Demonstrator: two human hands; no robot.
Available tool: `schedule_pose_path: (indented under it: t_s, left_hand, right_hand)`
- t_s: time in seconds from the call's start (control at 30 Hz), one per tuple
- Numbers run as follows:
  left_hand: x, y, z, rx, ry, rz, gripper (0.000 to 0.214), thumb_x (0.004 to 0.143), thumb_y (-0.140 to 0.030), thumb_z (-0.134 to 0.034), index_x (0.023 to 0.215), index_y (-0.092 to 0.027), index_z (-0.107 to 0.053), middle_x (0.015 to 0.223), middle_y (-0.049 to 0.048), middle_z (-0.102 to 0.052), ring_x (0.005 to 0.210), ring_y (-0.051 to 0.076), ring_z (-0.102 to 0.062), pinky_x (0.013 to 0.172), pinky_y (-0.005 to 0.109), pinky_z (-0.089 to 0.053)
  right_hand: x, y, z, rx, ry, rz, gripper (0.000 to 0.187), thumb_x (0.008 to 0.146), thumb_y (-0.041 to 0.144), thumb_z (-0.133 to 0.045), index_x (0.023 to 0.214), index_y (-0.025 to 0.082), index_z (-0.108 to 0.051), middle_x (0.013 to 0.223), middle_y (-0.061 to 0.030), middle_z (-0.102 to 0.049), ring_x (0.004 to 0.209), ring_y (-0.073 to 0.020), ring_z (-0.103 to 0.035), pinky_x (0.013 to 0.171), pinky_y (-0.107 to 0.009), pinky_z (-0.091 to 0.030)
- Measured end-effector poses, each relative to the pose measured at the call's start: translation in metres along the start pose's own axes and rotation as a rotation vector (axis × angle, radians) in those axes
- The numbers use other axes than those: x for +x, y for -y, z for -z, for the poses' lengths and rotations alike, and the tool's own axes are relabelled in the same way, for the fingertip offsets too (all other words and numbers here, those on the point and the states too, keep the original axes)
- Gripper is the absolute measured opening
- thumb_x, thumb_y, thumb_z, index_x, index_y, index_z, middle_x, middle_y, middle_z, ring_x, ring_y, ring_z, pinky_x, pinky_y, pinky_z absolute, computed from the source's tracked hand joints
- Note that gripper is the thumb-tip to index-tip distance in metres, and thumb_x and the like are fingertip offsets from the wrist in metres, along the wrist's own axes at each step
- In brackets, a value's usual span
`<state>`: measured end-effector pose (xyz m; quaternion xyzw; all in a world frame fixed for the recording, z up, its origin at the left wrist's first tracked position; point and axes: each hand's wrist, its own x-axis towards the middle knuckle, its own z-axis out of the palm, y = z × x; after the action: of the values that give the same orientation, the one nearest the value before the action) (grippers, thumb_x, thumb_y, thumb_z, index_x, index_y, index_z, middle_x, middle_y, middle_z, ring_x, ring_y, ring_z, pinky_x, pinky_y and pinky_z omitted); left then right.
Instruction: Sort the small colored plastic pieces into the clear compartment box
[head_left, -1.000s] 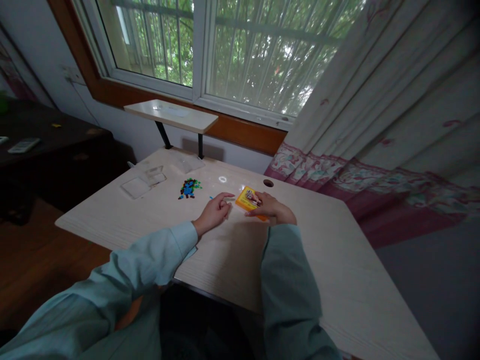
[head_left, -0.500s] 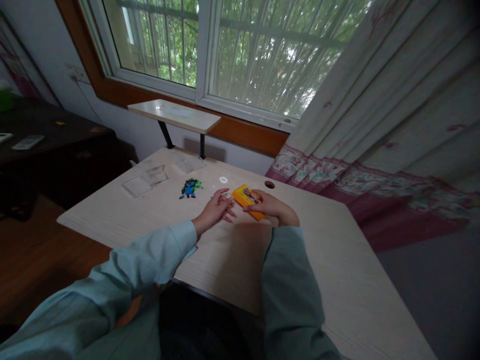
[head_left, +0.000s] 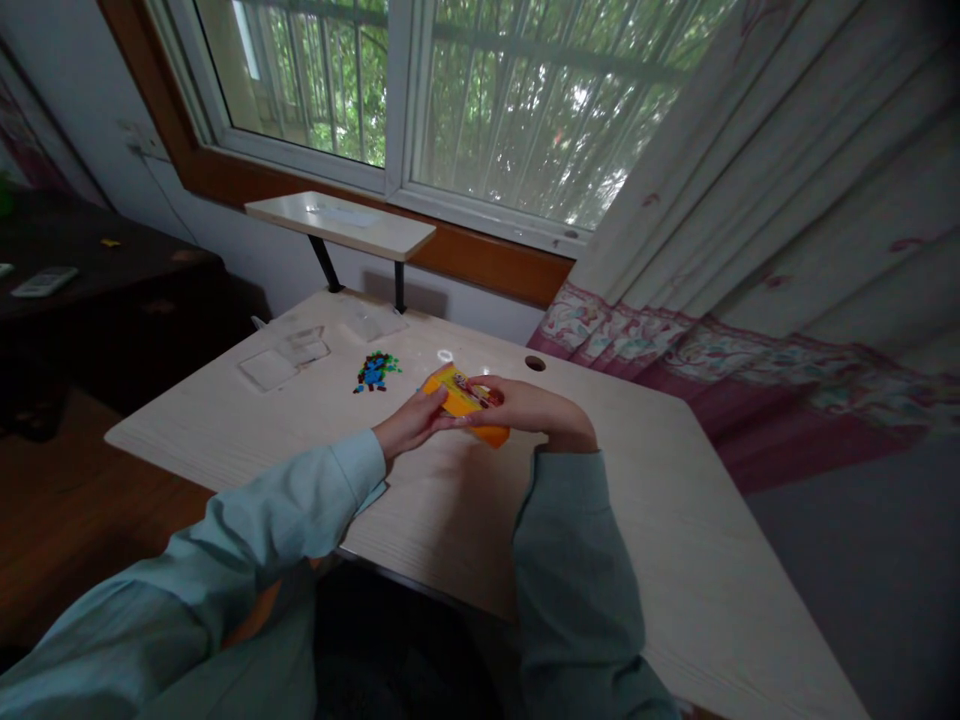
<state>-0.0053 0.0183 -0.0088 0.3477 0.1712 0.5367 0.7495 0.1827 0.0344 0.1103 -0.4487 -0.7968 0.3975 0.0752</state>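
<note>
A small orange-yellow box (head_left: 456, 400) with a printed picture on top is lifted a little above the pale wooden table (head_left: 675, 560). My right hand (head_left: 529, 411) wraps around its right side and grips it. My left hand (head_left: 409, 424) closes on the box's left end with fingertips and thumb. A small pile of blue, green and dark little pieces (head_left: 375, 371) lies on the table just left of the hands.
Clear plastic trays or lids (head_left: 279, 358) lie at the table's far left. A round cable hole (head_left: 535, 363) is behind the hands. A small raised shelf (head_left: 341, 222) stands under the window. A dark cabinet (head_left: 90, 300) is left, curtains (head_left: 750, 250) right.
The right hand has lifted the orange box off the table and carried it left. The left hand, resting beside it before, has now taken hold of its left end.
</note>
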Motion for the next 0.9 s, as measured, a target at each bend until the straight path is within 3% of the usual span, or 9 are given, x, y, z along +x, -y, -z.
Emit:
schedule_pose_path:
  t_s: [0.13,0.27,0.43,0.57,0.7,0.9]
  left_hand:
    - [-0.001,0.001,0.002,0.008,0.034,0.011,0.066,0.074,-0.054,-0.072,0.128,-0.022,-0.053,0.128,0.0128,-0.060,0.113,0.028,-0.061,0.091,0.039,-0.054]
    - [-0.001,-0.002,-0.001,-0.105,0.065,0.031,0.060,0.082,-0.051,-0.065,0.132,-0.022,-0.051,0.135,0.0113,-0.056,0.121,0.027,-0.057,0.104,0.041,-0.045]
    - [-0.002,-0.008,-0.010,-0.232,0.004,0.082,0.062,0.090,-0.055,-0.051,0.135,-0.013,-0.048,0.134,0.0149,-0.057,0.125,0.027,-0.054,0.113,0.044,-0.033]
    - [-0.003,-0.017,-0.014,-0.327,-0.019,0.136,0.074,0.088,-0.065,-0.043,0.140,-0.012,-0.043,0.131,0.0159,-0.060,0.124,0.030,-0.055,0.112,0.049,-0.032]
    - [-0.003,-0.031,-0.015,-0.368,-0.025,0.125,0.078,0.084,-0.070,-0.043,0.139,-0.014,-0.044,0.128,0.0148,-0.062,0.123,0.033,-0.055,0.110,0.054,-0.033]
    - [-0.004,-0.041,-0.003,-0.266,-0.068,0.071,0.077,0.083,-0.070,-0.043,0.136,-0.016,-0.046,0.123,0.0129,-0.065,0.119,0.032,-0.058,0.107,0.054,-0.037]
  right_hand:
    - [-0.013,0.006,0.008,0.101,-0.015,-0.079,0.054,0.077,0.053,-0.070,0.122,0.024,-0.062,0.098,-0.0055,-0.071,0.078,-0.0182,-0.066,0.069,-0.027,-0.053]
    - [-0.022,0.009,0.014,0.231,-0.009,-0.085,0.047,0.084,0.060,-0.057,0.115,0.026,-0.064,0.100,-0.0056,-0.070,0.079,-0.0176,-0.065,0.059,-0.024,-0.054]
    - [-0.023,0.014,0.013,0.283,-0.050,-0.057,0.044,0.086,0.061,-0.053,0.111,0.026,-0.063,0.102,-0.0048,-0.068,0.086,-0.0184,-0.065,0.053,-0.021,-0.055]
    - [-0.024,0.018,0.013,0.257,-0.087,-0.049,0.040,0.088,0.058,-0.050,0.103,0.024,-0.063,0.094,-0.0038,-0.068,0.080,-0.0162,-0.064,0.054,-0.021,-0.054]
    - [-0.025,0.013,0.016,0.160,-0.157,-0.035,0.027,0.091,0.042,-0.049,0.095,0.019,-0.063,0.083,-0.0036,-0.068,0.067,-0.0133,-0.061,0.054,-0.020,-0.050]
    - [-0.018,-0.001,0.018,-0.011,-0.278,-0.047,0.018,0.088,0.030,-0.052,0.089,0.018,-0.066,0.087,-0.0045,-0.071,0.072,-0.0155,-0.063,0.059,-0.021,-0.047]
